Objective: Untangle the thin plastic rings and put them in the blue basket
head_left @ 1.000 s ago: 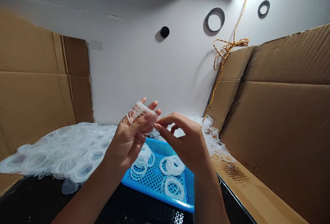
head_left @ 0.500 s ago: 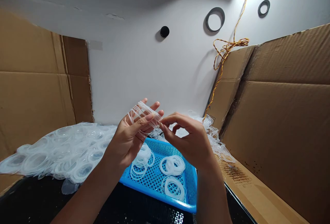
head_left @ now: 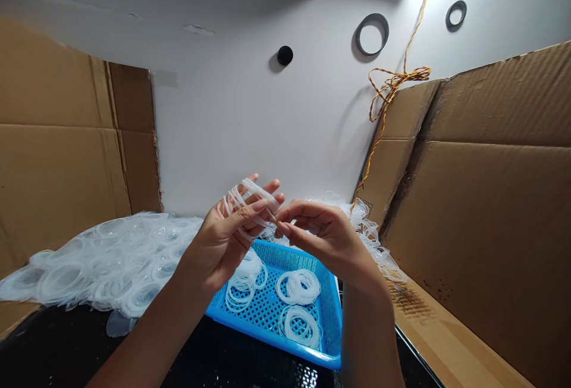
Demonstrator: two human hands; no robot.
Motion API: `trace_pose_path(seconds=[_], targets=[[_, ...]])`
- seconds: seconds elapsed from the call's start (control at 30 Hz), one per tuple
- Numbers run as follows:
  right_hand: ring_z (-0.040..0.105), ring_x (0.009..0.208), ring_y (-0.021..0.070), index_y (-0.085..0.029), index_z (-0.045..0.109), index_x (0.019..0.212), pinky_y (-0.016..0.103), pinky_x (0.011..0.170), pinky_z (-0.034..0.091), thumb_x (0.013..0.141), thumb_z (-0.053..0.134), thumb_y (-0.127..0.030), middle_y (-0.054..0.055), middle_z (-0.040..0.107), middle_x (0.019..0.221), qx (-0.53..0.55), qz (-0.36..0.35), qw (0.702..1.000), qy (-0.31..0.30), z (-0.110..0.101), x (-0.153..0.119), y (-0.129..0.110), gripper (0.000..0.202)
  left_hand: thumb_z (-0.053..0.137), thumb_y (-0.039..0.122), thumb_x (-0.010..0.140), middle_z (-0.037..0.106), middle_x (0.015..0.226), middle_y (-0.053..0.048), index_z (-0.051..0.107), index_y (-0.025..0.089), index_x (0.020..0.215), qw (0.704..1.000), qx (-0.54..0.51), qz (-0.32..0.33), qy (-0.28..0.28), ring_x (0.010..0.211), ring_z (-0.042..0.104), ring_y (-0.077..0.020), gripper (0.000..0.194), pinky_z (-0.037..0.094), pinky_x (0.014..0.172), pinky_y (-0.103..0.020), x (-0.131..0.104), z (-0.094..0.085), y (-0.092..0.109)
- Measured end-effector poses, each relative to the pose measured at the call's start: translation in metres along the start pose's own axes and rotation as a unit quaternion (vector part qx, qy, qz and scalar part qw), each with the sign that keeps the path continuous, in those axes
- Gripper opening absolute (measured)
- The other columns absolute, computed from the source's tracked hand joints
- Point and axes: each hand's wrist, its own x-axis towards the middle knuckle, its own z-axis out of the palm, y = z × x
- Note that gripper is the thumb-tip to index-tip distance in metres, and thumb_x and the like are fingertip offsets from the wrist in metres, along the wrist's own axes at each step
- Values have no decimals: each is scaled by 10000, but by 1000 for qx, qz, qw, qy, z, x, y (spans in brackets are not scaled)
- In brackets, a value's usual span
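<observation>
Several thin, translucent white rings (head_left: 257,189) loop around the fingers of my left hand (head_left: 227,227), whose thumb presses them down. Beside those fingertips, my right hand (head_left: 328,239) pinches the near edge of the rings between thumb and forefinger. Below both hands sits a blue perforated plastic basket (head_left: 276,340). In it lie bundles of like rings: one bundle (head_left: 298,287) at the right, another bundle (head_left: 300,325) in front of it, and more rings (head_left: 243,293) at the left, partly covered by my left hand.
A heap of translucent rings with filmy discs (head_left: 111,263) spreads at the left. Loose rings (head_left: 370,233) lie behind my right hand. Cardboard walls (head_left: 57,120) stand on both sides. A twisted yellow cord (head_left: 383,117) hangs at the right of the white back panel (head_left: 250,120).
My right hand has dropped slightly and turned, its fingers drawn closer together at the rings. The left hand has barely shifted, and the rings on it sit more bunched.
</observation>
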Motion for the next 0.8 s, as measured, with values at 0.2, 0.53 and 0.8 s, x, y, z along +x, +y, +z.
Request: trace_pose_path(seconds=[0.2,0.53,0.8], targets=[[528,628,94,-156,634,788,229,554,454,773,635,-289,11,602,705,-19,-7,1000,-7,1,-1,1,133,609,39,742,680,1086,-66,449,157,1278,1000,20,5,2,928,665,-206,572,576,713,-203,0,1,0],[533,599,99,-159,604,749,251,580,469,744,591,-240,-1,581,649,-106,-20,988,107,1,5,3,83,706,58,691,730,880,-27,275,193,1394,992,79,85,-41,859,679,-163,836,524,785,-200,1,-2,-3],[518,582,103,-150,617,785,247,537,447,761,581,-284,10,559,630,-120,-20,976,179,-5,5,7,141,731,88,666,728,873,-48,396,156,1328,993,104,-1,-50,679,681,-132,746,523,730,-224,9,-7,-6]])
